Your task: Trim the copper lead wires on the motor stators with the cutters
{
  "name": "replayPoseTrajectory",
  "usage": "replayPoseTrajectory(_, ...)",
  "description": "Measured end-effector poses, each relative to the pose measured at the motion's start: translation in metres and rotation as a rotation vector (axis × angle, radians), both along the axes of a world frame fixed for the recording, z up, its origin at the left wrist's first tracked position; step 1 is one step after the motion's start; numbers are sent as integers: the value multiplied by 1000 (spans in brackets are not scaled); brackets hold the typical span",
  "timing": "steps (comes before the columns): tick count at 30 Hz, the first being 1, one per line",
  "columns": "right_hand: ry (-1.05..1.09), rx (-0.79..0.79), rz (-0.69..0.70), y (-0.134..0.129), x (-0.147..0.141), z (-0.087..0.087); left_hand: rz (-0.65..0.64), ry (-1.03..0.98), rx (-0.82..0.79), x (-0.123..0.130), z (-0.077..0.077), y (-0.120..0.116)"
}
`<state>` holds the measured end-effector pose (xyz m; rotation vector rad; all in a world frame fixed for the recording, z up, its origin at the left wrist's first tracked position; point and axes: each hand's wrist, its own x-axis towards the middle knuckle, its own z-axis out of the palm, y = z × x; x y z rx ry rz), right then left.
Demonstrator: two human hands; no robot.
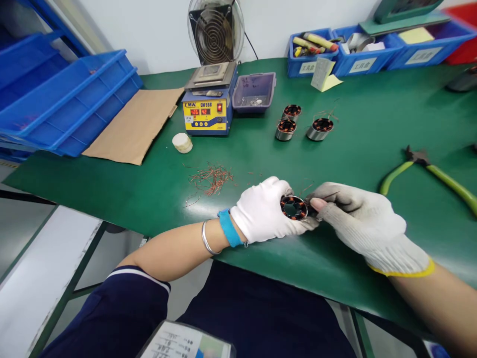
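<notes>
My left hand (261,211), in a white glove, is closed round a motor stator (294,208), a metal ring with copper windings whose open end faces me. At the ring's right side is my right hand (357,219), in a knitted glove with a yellow cuff. Its thumb and forefinger are pinched together by the stator's edge; what lies between them is too small to make out. Thin wire ends stick up just behind the ring. A tangle of copper wire clippings (212,179) lies on the table beyond my left wrist.
Farther back stand several more stators (319,129). Green-handled cutters (419,158) lie at right. A blue-yellow CM 558 unit (206,117) stands beside a purple bin (254,93) and a fan (215,35). Blue crates (74,104), cardboard (137,124) and tool bins (311,62) line the green table (242,149).
</notes>
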<state>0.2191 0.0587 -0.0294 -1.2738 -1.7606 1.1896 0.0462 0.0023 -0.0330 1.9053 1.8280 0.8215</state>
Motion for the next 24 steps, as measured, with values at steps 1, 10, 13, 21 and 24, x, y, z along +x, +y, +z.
replayPoseTrajectory(1, 57, -55, -64, 3, 1, 1, 0, 0, -2, 0, 0, 0)
replayPoseTrajectory(10, 156, -161, 97, 17, 12, 4, 31, -61, 106, -5, 5, -4)
replayPoseTrajectory(13, 155, -70, 218, 2, -2, -7, 40, -60, 104, -2, 7, -5)
replayPoseTrajectory(21, 330, -168, 238, 0, -3, -12, -14, -120, 16, -2, 14, -4)
replayPoseTrajectory(24, 419, -288, 277, 3, 3, -10, -62, -188, -10, -2, 16, -4)
